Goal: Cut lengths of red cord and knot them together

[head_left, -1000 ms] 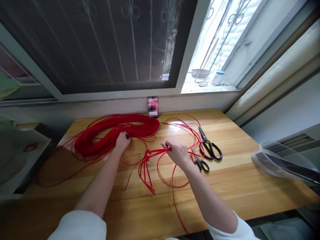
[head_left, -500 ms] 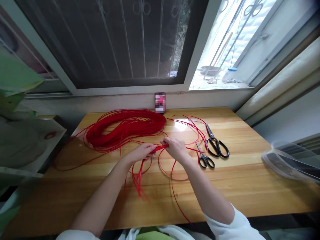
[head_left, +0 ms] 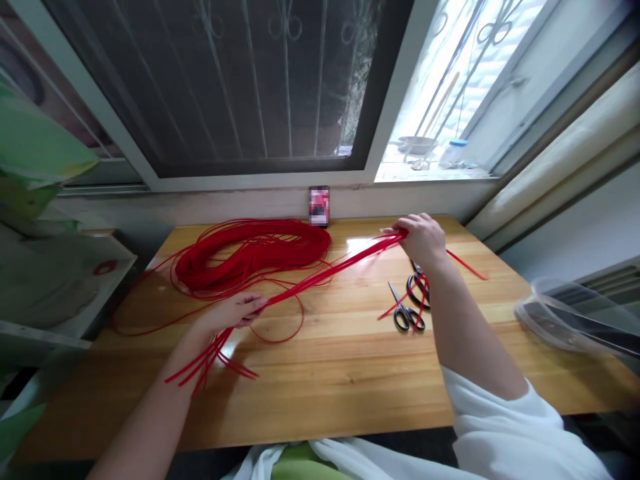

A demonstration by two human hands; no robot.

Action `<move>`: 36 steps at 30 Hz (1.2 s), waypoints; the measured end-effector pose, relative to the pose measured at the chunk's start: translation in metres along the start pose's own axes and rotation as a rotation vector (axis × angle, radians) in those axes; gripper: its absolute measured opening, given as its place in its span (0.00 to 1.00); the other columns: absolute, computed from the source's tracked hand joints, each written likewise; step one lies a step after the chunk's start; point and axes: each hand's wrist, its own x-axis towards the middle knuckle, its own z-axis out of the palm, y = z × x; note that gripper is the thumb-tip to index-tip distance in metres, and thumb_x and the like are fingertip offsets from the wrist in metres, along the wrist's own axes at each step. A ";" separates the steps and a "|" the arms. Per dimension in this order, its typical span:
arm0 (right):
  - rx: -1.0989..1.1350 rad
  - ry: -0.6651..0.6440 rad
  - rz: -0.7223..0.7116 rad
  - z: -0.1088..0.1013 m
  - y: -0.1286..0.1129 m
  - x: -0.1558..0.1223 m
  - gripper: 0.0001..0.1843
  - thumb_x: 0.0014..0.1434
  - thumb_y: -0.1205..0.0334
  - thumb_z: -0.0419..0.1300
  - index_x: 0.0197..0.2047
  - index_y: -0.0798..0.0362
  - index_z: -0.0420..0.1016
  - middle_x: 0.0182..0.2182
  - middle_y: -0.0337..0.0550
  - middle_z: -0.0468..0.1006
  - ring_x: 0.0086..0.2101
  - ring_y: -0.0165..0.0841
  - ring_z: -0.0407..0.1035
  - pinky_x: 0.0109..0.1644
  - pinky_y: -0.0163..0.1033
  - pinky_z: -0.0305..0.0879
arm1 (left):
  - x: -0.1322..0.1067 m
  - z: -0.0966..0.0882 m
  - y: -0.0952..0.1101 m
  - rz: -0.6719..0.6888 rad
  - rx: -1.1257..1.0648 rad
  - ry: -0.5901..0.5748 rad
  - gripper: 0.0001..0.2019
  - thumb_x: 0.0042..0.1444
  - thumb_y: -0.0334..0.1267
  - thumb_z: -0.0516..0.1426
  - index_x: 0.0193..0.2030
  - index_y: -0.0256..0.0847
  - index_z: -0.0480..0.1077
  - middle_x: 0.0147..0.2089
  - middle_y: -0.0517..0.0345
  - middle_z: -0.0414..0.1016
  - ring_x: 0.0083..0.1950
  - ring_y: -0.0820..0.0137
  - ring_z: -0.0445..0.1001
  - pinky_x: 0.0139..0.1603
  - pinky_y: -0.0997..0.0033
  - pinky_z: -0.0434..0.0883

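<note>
A bundle of red cords (head_left: 335,270) runs taut and slanting between my two hands above the table. My left hand (head_left: 237,312) is closed round its lower left end, and several loose cord ends fan out below that hand. At the upper right my right hand (head_left: 423,240) grips the other end, with a few cord tails hanging past it. Behind the bundle lies a large coil of red cord (head_left: 200,267). Small black-handled scissors (head_left: 407,317) rest below my right hand. Larger black-handled scissors (head_left: 413,293) beside them are partly hidden by my right arm and cords.
The wooden table (head_left: 320,400) reaches back to the wall under a window. A phone-like card with a blurred picture (head_left: 319,207) leans on that wall. A clear plastic container (head_left: 555,313) stands at the right edge, and a white shelf (head_left: 100,287) is on the left.
My hands have drawn apart: the left down and to the left, the right up and to the right. The cords, earlier looped loosely, are now stretched straight between them.
</note>
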 end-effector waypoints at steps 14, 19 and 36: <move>-0.039 -0.093 0.360 0.026 0.048 0.055 0.20 0.56 0.57 0.54 0.45 0.62 0.74 0.52 0.64 0.62 0.55 0.55 0.43 0.50 0.60 0.41 | 0.039 0.034 -0.026 0.086 0.201 -0.268 0.16 0.41 0.32 0.58 0.40 0.40 0.67 0.36 0.59 0.69 0.36 0.72 0.65 0.34 0.74 0.62; 0.126 -0.212 0.278 0.041 -0.001 0.019 0.33 0.46 0.66 0.62 0.57 0.57 0.62 0.57 0.63 0.56 0.58 0.56 0.44 0.53 0.61 0.46 | 0.067 0.043 -0.029 0.047 -0.050 -0.217 0.19 0.35 0.24 0.55 0.39 0.38 0.65 0.37 0.58 0.67 0.33 0.75 0.65 0.28 0.77 0.62; 1.810 -0.715 0.869 0.083 -0.192 -0.135 0.18 0.43 0.55 0.66 0.37 0.52 0.68 0.32 0.39 0.75 0.27 0.28 0.71 0.27 0.31 0.68 | 0.068 0.036 -0.022 0.140 -0.031 -0.345 0.12 0.38 0.28 0.60 0.34 0.36 0.74 0.32 0.58 0.75 0.34 0.72 0.70 0.40 0.72 0.65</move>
